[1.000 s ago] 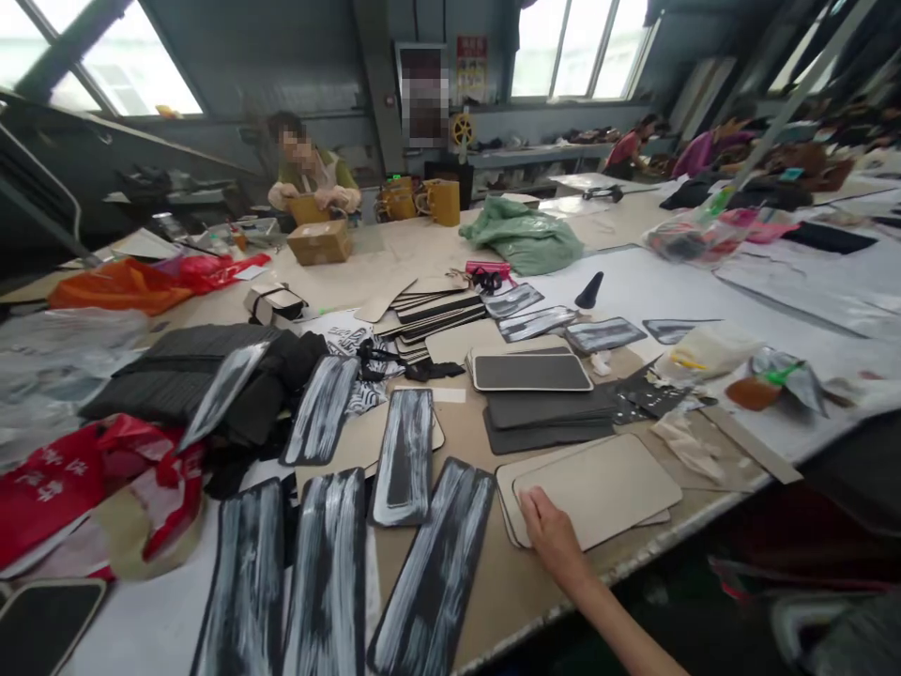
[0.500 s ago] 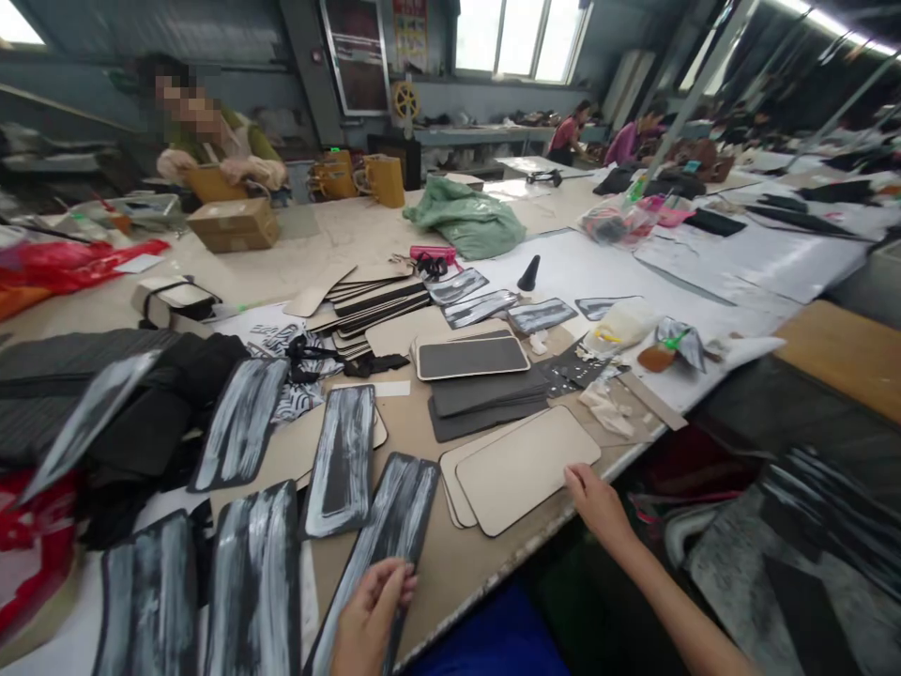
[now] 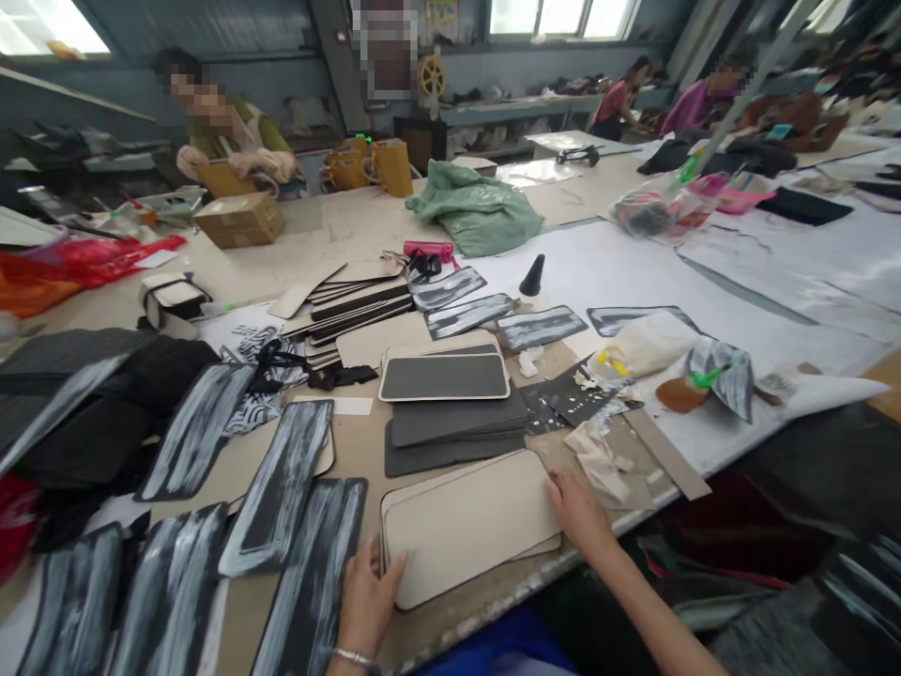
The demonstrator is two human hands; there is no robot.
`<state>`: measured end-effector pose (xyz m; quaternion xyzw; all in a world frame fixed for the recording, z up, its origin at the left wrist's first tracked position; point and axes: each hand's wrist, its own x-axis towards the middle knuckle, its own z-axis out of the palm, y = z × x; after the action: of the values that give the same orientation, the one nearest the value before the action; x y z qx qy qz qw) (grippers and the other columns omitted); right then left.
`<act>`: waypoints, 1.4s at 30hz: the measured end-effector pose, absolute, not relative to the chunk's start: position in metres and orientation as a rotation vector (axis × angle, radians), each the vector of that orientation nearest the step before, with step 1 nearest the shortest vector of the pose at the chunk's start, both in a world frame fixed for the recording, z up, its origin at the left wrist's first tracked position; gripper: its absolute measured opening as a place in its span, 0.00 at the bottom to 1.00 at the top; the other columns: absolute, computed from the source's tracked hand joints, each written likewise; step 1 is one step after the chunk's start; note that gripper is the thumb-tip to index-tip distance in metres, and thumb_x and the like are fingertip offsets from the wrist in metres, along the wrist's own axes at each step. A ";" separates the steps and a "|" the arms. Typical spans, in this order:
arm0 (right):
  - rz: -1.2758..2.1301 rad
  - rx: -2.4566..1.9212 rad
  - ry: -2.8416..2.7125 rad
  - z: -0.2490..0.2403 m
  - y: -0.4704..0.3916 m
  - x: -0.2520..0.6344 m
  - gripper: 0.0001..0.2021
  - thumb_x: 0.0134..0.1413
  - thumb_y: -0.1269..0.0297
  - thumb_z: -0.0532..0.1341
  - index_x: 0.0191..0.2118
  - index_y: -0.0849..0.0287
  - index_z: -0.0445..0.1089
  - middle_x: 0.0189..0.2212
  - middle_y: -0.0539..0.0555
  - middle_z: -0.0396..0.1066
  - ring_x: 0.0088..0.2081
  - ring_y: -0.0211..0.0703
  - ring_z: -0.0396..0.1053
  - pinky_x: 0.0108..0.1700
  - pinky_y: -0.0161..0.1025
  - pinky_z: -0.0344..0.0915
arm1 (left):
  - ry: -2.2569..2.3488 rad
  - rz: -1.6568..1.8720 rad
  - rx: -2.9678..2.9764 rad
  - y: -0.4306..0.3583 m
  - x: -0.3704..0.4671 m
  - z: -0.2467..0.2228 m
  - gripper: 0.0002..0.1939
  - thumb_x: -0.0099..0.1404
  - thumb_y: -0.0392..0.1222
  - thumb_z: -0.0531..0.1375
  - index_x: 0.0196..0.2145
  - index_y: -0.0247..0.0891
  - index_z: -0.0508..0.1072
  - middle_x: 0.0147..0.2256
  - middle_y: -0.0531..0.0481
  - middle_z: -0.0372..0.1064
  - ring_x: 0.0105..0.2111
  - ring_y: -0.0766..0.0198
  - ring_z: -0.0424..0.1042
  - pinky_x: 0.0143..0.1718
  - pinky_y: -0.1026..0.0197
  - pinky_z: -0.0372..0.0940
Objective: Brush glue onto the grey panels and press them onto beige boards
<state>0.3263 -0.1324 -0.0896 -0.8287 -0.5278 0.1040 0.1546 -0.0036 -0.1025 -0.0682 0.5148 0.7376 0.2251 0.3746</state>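
A beige panel with rounded corners lies on top of similar panels at the table's front edge. My right hand pinches its right edge, fingertips at the upper right corner. At the opposite end, my left hand has its thumb over the panel's left edge and its fingers beside it. Just left of that hand lies a dark panel streaked with whitish paste. Behind the beige panel is a stack of dark grey panels, with a beige-rimmed dark panel on top.
More paste-streaked panels lie at the left. Beige pieces are stacked further back. A glue-spattered dark sheet, a crumpled cloth and a brown strip lie to the right. Across the table a person holds a mustard-coloured piece.
My left hand has left the paste-streaked panel and come to the beige panel's left edge. The beige panel sits turned flatter, my right hand still at its right end. The view has shifted.
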 end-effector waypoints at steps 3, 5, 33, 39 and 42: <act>0.405 -2.301 -1.601 -0.092 -0.135 0.328 0.13 0.55 0.61 0.49 0.41 0.59 0.65 0.33 0.59 0.69 0.33 0.51 0.68 0.32 0.44 0.62 | 1.964 0.536 1.352 -0.104 0.002 -0.069 0.37 0.42 0.63 0.55 0.40 0.27 0.68 0.32 0.39 0.67 0.34 0.50 0.69 0.41 0.49 0.65; 0.458 -2.288 -1.678 -0.092 -0.135 0.333 0.12 0.55 0.60 0.49 0.41 0.58 0.65 0.30 0.58 0.70 0.31 0.50 0.69 0.29 0.43 0.61 | 2.010 0.527 1.339 -0.104 0.006 -0.067 0.37 0.42 0.64 0.55 0.39 0.28 0.68 0.31 0.39 0.67 0.34 0.50 0.69 0.41 0.50 0.64; 0.548 -2.259 -1.522 -0.059 0.089 0.375 0.15 0.49 0.57 0.56 0.41 0.58 0.66 0.30 0.54 0.71 0.32 0.46 0.69 0.32 0.38 0.59 | 1.997 0.880 1.307 0.153 0.065 -0.046 0.13 0.47 0.39 0.61 0.33 0.34 0.69 0.35 0.41 0.71 0.42 0.52 0.69 0.45 0.54 0.61; 0.583 -2.133 -1.370 -0.053 0.088 0.373 0.19 0.43 0.56 0.56 0.42 0.60 0.65 0.25 0.52 0.68 0.30 0.46 0.67 0.32 0.39 0.60 | 1.994 0.880 1.286 0.156 0.063 -0.047 0.10 0.46 0.36 0.60 0.30 0.36 0.70 0.30 0.48 0.68 0.39 0.54 0.68 0.46 0.53 0.60; 0.584 -2.051 -1.367 -0.043 0.083 0.368 0.16 0.44 0.54 0.53 0.37 0.59 0.65 0.25 0.52 0.66 0.28 0.45 0.66 0.32 0.40 0.61 | 1.878 0.928 1.086 0.153 0.060 -0.052 0.11 0.44 0.37 0.60 0.30 0.37 0.68 0.26 0.50 0.68 0.34 0.56 0.70 0.40 0.54 0.63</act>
<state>0.3684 0.0831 -0.0426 -0.7726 -0.5149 0.2199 0.2995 0.0598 0.1533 -0.0519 0.4257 0.7357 0.3635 0.3813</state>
